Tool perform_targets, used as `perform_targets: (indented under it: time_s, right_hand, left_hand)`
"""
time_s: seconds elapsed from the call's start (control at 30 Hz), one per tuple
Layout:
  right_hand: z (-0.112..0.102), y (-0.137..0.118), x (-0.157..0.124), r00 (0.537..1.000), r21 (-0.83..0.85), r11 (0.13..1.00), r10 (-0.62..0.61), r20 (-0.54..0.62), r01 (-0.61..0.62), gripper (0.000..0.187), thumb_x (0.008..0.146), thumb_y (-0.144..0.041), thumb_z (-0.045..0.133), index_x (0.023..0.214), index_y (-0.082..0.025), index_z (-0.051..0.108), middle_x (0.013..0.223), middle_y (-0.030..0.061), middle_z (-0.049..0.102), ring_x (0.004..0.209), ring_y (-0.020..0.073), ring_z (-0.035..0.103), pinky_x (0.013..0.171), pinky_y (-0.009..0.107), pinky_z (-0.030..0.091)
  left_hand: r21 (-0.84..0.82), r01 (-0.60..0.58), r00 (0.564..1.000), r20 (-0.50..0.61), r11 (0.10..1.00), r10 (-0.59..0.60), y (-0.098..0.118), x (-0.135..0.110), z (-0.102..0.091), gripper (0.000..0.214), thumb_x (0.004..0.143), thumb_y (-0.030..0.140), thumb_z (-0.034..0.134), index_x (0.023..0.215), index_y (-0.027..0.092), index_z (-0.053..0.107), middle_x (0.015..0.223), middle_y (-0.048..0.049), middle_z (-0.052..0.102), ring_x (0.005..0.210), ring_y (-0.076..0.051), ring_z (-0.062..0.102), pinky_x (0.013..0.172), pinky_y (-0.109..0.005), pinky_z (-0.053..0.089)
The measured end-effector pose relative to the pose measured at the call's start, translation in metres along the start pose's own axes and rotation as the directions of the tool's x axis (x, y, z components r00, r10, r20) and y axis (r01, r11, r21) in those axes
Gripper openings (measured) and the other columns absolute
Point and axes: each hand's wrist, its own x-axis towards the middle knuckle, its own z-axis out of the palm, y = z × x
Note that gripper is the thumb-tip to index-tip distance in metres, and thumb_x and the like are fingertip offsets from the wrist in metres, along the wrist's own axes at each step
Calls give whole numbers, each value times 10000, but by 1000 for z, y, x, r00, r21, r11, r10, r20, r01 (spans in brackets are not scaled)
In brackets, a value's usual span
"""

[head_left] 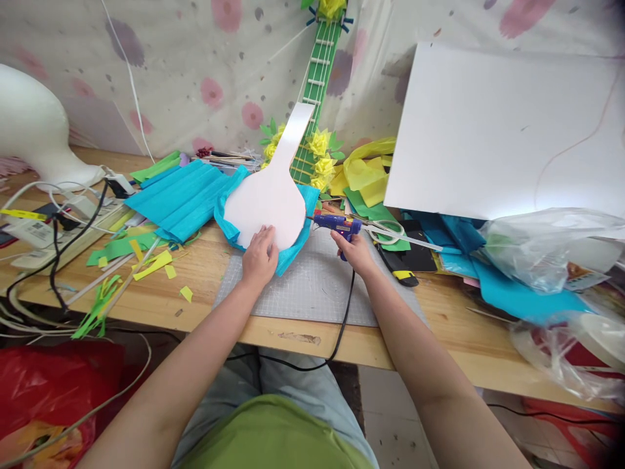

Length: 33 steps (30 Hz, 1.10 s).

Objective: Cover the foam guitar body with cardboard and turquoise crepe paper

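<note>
A white guitar-shaped cutout (266, 195) lies with its neck pointing away, overlapping the green fretted neck of a paper instrument (316, 85) behind it. Blue crepe paper (294, 255) spreads out beneath the cutout and is folded up around parts of its edge. My left hand (260, 255) rests on the cutout's lower part, fingers laid on the surface. In my right hand (354, 249) is a blue hot glue gun (340, 225), fingers wrapped around its handle. Its nozzle points left at the cutout's right edge; whether it touches is too small to tell. A white glue stick (405, 236) protrudes from its back.
A grey cutting mat (312, 293) lies underneath, with a yellow-black utility knife (404, 277) on its right. Folded blue crepe paper (180, 195) and paper scraps (153, 264) are left. A white board (493, 130) stands right. The gun's black cord (346, 319) hangs over the table edge.
</note>
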Motion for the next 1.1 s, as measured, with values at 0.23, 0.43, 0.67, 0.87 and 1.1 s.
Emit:
perform_targets:
  time_s: [0.23, 0.43, 0.67, 0.87, 1.1]
  right_hand:
    - [5, 2, 3, 999, 145, 989, -33, 12, 30, 494, 623, -667, 602, 646, -183, 502, 607, -1, 537, 472, 87, 480, 454, 237, 422]
    - [4, 2, 6, 996, 118, 990, -79, 36, 74, 491, 649, -659, 584, 685, -170, 553, 686, 24, 598, 462, 80, 478, 438, 230, 405]
    - [4, -4, 9, 997, 146, 986, -79, -1, 78, 489, 643, -662, 583, 657, -176, 538, 667, 22, 598, 448, 83, 481, 447, 241, 411]
    - [5, -5, 9, 998, 141, 988, -68, 11, 65, 481, 644, -654, 590, 649, -177, 528, 633, 7, 568, 443, 80, 476, 441, 235, 409]
    - [3, -3, 7, 998, 115, 992, -50, 24, 47, 520, 628, -696, 580, 632, -182, 499, 597, 0, 538, 444, 83, 472, 420, 226, 394]
  left_hand:
    - [10, -18, 1000, -3, 1000, 18, 0, 0, -1, 432, 839, 198, 417, 1255, 130, 508, 1299, -112, 537, 1264, -220, 438, 1078, -414, 350]
    - [9, -14, 1000, -2, 1000, 14, 0, -1, 0, 438, 840, 190, 404, 1263, 136, 502, 1306, -104, 531, 1266, -216, 435, 1080, -415, 346]
    - [-10, -10, 1000, -1, 1000, 10, -2, -1, 1, 446, 845, 186, 395, 1280, 162, 489, 1308, -95, 532, 1267, -213, 434, 1076, -429, 351]
    - [-11, -13, 1000, 2, 1000, 13, -2, -1, 0, 442, 847, 179, 386, 1274, 140, 494, 1311, -110, 527, 1269, -221, 432, 1080, -425, 348]
    - [-11, -5, 1000, 7, 1000, 5, -2, -1, 1, 458, 844, 174, 390, 1293, 168, 479, 1313, -86, 529, 1272, -210, 429, 1082, -428, 346]
